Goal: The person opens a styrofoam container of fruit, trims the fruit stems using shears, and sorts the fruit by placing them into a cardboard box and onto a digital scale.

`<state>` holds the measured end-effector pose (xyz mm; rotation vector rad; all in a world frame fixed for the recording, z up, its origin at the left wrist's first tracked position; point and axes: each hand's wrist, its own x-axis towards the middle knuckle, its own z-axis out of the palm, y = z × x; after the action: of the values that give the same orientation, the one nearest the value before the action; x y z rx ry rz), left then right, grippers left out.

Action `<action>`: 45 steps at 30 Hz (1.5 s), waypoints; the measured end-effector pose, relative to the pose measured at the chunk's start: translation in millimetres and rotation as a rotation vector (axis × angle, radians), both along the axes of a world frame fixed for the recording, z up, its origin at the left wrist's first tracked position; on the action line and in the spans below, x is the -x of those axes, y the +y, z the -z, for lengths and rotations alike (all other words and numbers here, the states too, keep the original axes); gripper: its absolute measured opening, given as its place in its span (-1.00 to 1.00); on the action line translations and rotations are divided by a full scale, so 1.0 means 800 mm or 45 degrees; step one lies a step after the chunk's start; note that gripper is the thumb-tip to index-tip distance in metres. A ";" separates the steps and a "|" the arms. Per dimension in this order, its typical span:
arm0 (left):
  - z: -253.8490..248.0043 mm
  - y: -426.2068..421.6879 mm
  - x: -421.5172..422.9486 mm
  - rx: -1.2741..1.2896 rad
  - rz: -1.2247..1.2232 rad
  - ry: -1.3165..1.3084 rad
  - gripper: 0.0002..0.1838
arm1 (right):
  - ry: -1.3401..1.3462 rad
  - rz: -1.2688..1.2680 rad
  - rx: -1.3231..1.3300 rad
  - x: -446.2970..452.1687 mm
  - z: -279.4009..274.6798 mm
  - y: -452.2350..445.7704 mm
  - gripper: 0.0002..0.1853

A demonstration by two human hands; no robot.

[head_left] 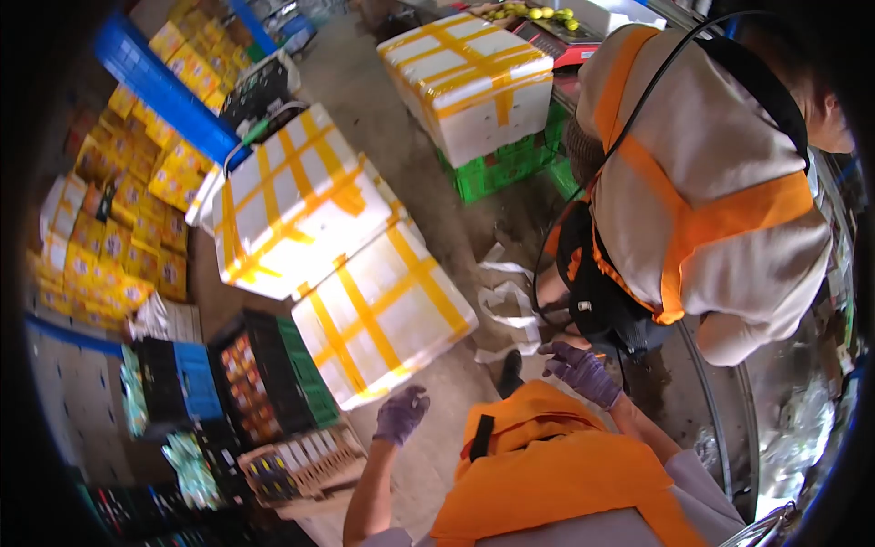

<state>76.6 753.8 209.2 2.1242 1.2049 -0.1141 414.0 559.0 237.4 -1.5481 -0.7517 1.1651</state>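
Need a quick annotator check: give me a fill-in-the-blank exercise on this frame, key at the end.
1. The person's left hand and right hand are both gloved in ____.
2. The slotted plastic crate under the yellow-taped white foam box at top centre is ____.
3. The beige-shirted, orange-strapped co-worker is nearer the person's ____ hand.

Missing words: purple; green; right.
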 end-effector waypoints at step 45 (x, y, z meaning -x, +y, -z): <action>0.052 0.867 -0.422 0.085 0.570 0.375 -0.58 | 1.033 2.834 -0.455 -0.015 0.080 0.172 -0.57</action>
<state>414.6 1447.3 167.8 2.3390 0.8424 -0.6760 425.9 696.8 173.5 -0.6047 1.1511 -0.2230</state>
